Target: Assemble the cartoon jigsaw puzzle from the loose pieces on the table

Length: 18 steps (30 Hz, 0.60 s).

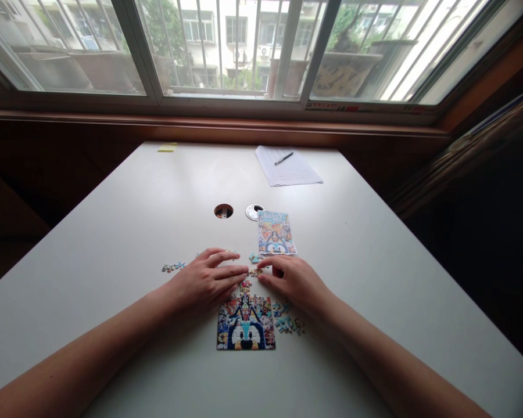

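A partly assembled colourful jigsaw puzzle (246, 325) lies on the white table (113, 244) near its front edge. My left hand (207, 280) rests flat just above the puzzle's upper left, fingers stretched toward a few joined pieces (255, 271). From the right, my right hand (292, 277) meets it with fingers curled, its fingertips touching those same pieces. A reference picture card (276, 232) lies just beyond the hands. Loose pieces (289, 324) sit to the right of the puzzle, under my right wrist, and a few more loose pieces (173, 267) lie to the left.
A round cable hole (224, 211) and its loose cap (254, 212) sit mid-table. A sheet of paper (287, 168) with a pen (283, 158) lies at the far side, and a yellow note pad (167, 147) at the far left. Beyond the table is a wooden sill and window.
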### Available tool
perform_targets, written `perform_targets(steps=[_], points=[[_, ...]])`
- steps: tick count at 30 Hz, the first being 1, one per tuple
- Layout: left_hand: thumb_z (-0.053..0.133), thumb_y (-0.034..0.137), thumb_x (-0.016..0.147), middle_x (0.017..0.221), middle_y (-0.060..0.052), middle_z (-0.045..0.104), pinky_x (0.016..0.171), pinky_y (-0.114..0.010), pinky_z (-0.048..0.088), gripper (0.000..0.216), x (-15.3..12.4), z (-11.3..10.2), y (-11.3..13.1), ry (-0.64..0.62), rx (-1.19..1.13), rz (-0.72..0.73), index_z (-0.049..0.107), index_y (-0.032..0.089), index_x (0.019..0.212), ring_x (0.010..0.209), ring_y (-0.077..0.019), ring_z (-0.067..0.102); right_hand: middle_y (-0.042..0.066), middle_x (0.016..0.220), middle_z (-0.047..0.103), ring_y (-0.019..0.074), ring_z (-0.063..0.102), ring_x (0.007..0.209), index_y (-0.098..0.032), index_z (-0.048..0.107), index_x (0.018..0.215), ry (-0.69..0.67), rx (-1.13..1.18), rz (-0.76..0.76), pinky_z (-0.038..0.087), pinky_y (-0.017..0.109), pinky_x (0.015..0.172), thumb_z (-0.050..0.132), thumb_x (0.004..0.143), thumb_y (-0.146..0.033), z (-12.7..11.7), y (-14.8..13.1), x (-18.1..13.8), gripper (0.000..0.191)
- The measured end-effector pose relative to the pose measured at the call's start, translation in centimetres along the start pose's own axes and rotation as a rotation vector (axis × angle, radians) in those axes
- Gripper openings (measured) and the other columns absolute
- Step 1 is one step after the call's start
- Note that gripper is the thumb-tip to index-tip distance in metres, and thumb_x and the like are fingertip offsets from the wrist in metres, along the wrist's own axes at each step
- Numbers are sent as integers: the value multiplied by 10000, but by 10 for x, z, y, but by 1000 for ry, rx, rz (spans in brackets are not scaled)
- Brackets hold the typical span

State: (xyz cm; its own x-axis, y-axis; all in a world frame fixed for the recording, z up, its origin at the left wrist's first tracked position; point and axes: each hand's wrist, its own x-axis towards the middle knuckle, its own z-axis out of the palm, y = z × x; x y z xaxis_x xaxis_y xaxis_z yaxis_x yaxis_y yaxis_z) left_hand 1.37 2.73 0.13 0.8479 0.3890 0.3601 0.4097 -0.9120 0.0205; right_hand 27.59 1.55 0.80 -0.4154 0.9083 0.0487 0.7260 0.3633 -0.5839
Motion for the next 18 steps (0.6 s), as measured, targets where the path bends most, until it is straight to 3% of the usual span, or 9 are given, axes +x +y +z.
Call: perform_targets(steps=[18], points=[[566, 267, 987, 1302, 5, 677, 1114, -445, 384, 323, -3, 3, -1, -13, -18, -10, 611, 257, 1306, 1304, -242, 529, -4, 851, 703, 144, 621, 727, -257, 718, 990, -28, -29, -24, 442, 266, 706, 703, 886, -317, -3, 3, 0, 122]])
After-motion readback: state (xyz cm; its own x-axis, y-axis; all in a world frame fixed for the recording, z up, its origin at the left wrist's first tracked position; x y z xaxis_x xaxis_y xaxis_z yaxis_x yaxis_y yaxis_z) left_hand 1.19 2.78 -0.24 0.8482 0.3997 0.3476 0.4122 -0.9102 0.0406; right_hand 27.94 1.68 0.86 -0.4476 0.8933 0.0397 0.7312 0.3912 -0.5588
